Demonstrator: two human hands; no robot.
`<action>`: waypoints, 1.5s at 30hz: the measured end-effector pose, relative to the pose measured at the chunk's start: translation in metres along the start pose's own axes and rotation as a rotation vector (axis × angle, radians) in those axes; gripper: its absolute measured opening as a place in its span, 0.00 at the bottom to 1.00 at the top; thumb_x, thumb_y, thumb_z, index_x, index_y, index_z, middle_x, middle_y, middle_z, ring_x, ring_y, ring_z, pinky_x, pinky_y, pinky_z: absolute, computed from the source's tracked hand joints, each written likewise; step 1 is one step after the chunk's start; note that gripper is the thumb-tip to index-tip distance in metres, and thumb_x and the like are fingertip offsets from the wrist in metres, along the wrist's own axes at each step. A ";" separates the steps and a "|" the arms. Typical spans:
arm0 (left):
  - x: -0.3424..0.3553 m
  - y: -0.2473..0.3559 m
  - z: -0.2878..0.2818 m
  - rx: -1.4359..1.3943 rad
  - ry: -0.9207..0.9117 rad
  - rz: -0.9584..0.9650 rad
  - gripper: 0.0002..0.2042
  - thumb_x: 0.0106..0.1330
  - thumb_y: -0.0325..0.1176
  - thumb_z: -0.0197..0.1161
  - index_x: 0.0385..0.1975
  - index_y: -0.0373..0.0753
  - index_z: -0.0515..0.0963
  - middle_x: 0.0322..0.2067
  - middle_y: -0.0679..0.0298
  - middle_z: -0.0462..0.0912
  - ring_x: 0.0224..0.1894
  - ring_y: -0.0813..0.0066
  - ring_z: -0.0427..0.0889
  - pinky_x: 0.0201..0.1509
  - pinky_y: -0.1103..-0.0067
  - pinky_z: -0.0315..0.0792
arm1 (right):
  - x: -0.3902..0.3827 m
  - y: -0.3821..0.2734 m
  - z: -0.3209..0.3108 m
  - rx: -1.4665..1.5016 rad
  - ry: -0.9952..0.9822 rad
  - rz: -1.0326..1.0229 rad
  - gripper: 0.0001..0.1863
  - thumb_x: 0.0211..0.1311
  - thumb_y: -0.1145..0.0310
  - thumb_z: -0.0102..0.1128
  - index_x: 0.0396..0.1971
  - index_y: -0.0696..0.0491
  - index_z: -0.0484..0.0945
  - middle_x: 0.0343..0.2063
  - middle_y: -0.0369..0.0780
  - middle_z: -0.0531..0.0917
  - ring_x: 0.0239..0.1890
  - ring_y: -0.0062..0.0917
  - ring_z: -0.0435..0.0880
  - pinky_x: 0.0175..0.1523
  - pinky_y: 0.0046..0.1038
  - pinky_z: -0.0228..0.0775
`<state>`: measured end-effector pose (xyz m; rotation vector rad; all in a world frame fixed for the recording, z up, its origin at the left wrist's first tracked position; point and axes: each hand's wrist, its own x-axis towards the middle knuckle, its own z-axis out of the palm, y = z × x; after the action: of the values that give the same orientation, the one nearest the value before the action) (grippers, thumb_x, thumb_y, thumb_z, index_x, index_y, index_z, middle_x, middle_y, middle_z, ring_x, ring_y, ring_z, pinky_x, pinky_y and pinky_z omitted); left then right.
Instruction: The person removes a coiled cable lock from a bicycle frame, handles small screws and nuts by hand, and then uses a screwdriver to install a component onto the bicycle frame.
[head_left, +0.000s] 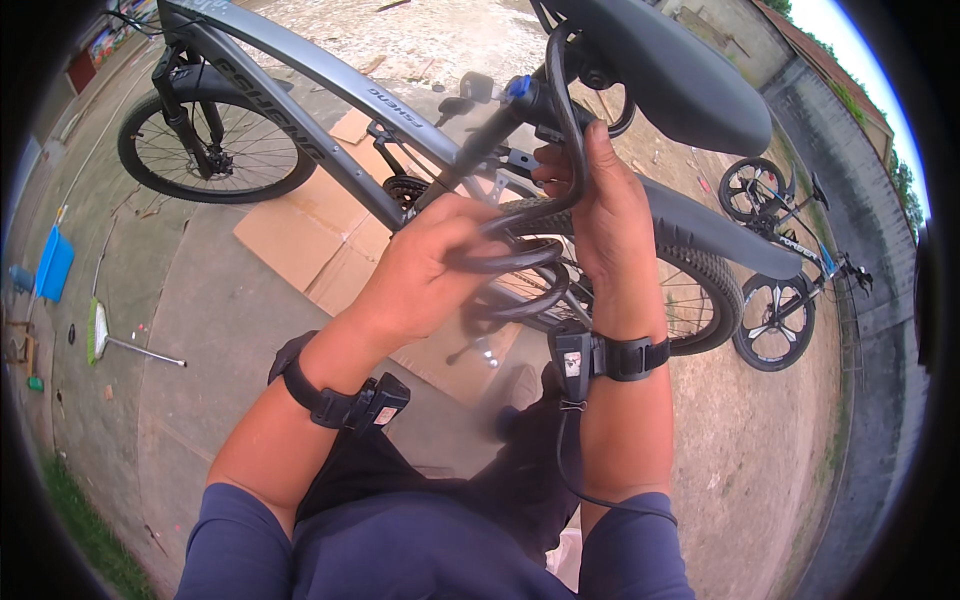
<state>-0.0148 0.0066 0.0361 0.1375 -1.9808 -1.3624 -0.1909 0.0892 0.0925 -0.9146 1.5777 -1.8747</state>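
A black coiled cable lock point(535, 255) hangs in loops below the saddle point(680, 75) of a grey bicycle point(300, 95). My left hand point(425, 265) is closed on the coils from the left, its fingertips slightly blurred. Higher up, my right hand point(612, 215) grips the cable, thumb pointing up and fingers curled behind it. The upper part of the cable loops past the seat post point(487, 143), close to a blue-tipped black fitting point(522, 90) under the saddle. Whether the lock's ends are joined cannot be made out.
Flattened cardboard point(310, 230) lies under the bicycle. A second bicycle point(785, 265) stands at right near a grey wall point(840, 160). At left are a broom with green bristles point(97, 330) and a blue dustpan point(55, 265). The rear mudguard point(720, 225) juts out beside my right wrist.
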 end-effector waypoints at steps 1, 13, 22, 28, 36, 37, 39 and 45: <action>-0.003 0.001 -0.002 0.001 -0.007 -0.015 0.12 0.65 0.22 0.62 0.22 0.32 0.66 0.49 0.56 0.78 0.44 0.75 0.77 0.47 0.79 0.72 | 0.002 0.001 0.003 0.086 -0.028 0.001 0.26 0.71 0.47 0.53 0.46 0.58 0.81 0.42 0.44 0.86 0.41 0.27 0.83 0.45 0.26 0.71; -0.033 0.013 -0.057 -0.264 0.021 -0.174 0.24 0.72 0.50 0.55 0.24 0.31 0.71 0.50 0.49 0.79 0.47 0.68 0.83 0.48 0.78 0.76 | 0.001 -0.005 -0.015 0.671 0.020 -0.008 0.18 0.76 0.59 0.46 0.50 0.59 0.72 0.44 0.49 0.83 0.50 0.42 0.83 0.52 0.46 0.79; -0.040 0.021 -0.076 -0.274 0.073 -0.147 0.15 0.72 0.39 0.55 0.39 0.29 0.75 0.39 0.59 0.81 0.37 0.80 0.76 0.44 0.84 0.73 | 0.036 -0.024 -0.052 0.325 0.006 -0.109 0.23 0.73 0.59 0.50 0.58 0.60 0.71 0.49 0.49 0.79 0.37 0.31 0.80 0.28 0.22 0.72; -0.050 0.014 -0.085 -0.331 0.201 -0.264 0.15 0.74 0.36 0.53 0.45 0.28 0.79 0.33 0.68 0.81 0.30 0.88 0.67 0.38 0.88 0.67 | 0.036 -0.037 -0.078 0.082 -0.221 -0.213 0.26 0.59 0.75 0.66 0.57 0.59 0.71 0.51 0.46 0.79 0.42 0.32 0.82 0.33 0.22 0.74; -0.049 0.009 -0.084 -0.325 0.221 -0.239 0.15 0.73 0.36 0.53 0.41 0.27 0.78 0.42 0.60 0.82 0.39 0.83 0.77 0.45 0.85 0.72 | 0.065 -0.048 -0.084 -0.401 -0.015 -0.318 0.19 0.58 0.77 0.67 0.50 0.56 0.77 0.41 0.40 0.83 0.41 0.26 0.84 0.34 0.21 0.71; -0.052 0.005 -0.086 -0.325 0.203 -0.239 0.14 0.73 0.35 0.53 0.40 0.27 0.78 0.44 0.58 0.81 0.41 0.81 0.78 0.46 0.84 0.73 | 0.072 -0.045 -0.083 -0.376 -0.011 -0.333 0.18 0.58 0.77 0.67 0.49 0.56 0.78 0.42 0.40 0.83 0.41 0.26 0.84 0.34 0.20 0.71; -0.058 -0.003 -0.091 -0.329 0.163 -0.239 0.12 0.73 0.34 0.53 0.36 0.28 0.76 0.47 0.56 0.80 0.45 0.78 0.80 0.49 0.82 0.74 | 0.088 -0.037 -0.087 -0.269 -0.011 -0.353 0.17 0.59 0.77 0.67 0.49 0.55 0.78 0.42 0.41 0.83 0.42 0.26 0.84 0.34 0.20 0.71; -0.061 -0.013 -0.072 -0.263 0.195 -0.302 0.20 0.72 0.45 0.58 0.24 0.36 0.67 0.50 0.50 0.77 0.40 0.77 0.80 0.44 0.80 0.77 | 0.104 -0.018 -0.065 0.323 0.033 -0.308 0.15 0.64 0.74 0.63 0.50 0.57 0.76 0.44 0.43 0.82 0.43 0.29 0.84 0.42 0.24 0.78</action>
<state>0.0700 -0.0263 0.0076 0.4433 -1.6490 -1.7180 -0.3063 0.0555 0.1210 -1.0250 1.1500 -2.2836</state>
